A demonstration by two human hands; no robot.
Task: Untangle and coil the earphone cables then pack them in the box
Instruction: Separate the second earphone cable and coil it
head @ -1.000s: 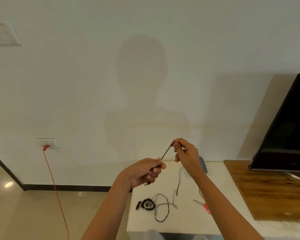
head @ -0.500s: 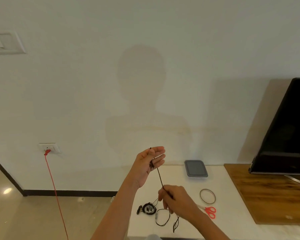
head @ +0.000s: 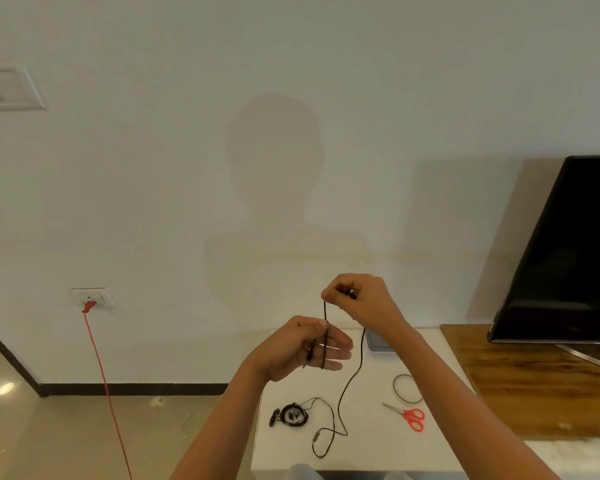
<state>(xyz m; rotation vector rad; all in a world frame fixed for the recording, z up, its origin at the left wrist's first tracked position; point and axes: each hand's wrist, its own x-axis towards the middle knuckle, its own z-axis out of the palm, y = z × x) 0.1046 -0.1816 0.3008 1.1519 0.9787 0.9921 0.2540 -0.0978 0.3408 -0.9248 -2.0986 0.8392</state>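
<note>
Two grips | right hand (head: 361, 299) fingers (head: 330, 294) pinch cable (head: 325, 311) top | left hand (head: 297, 344) fingers (head: 338, 355) cable-looped, thumb pinning it

Your earphone cable (head: 362, 351) is black, and so is the coiled set (head: 293, 415) on your white surface (head: 361, 452). Your scissors (head: 414, 419) have red handles and silver blades. The box (head: 378, 344) is grey. To your right, the board (head: 520, 393) shows brown wood grain under a black screen (head: 575, 254). A red cord (head: 104, 386) leaves the white socket (head: 92, 297).
</note>
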